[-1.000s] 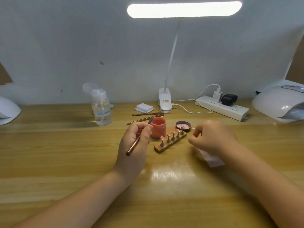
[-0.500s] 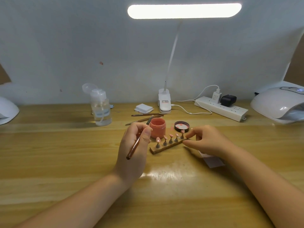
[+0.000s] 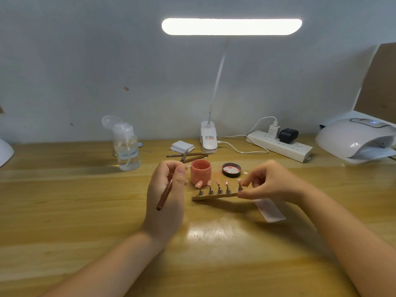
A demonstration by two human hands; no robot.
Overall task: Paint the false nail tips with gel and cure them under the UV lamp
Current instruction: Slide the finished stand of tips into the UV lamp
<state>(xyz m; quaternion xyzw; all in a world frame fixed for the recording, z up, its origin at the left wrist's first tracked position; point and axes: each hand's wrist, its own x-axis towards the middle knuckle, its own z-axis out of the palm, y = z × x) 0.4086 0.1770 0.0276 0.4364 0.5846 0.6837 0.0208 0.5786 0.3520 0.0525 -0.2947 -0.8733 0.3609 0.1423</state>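
at the middle of the wooden table [image 3: 85, 211] the right hand [image 3: 272, 183] pinches the right end of the wooden holder [image 3: 214, 195] (five pink nail tips [image 3: 218, 181] on pegs), just before the gel jar [image 3: 201, 170]; the left hand [image 3: 166, 189] grips a brush [image 3: 166, 192] beside the holder's left end.

Bare wooden tabletop [image 3: 214, 254] near the forearms leaves free room; open pink gel jar [image 3: 200, 173], black round lid [image 3: 231, 169], loose brown brushes [image 3: 188, 156] crowd behind the wooden nail-tip stand [image 3: 214, 195].
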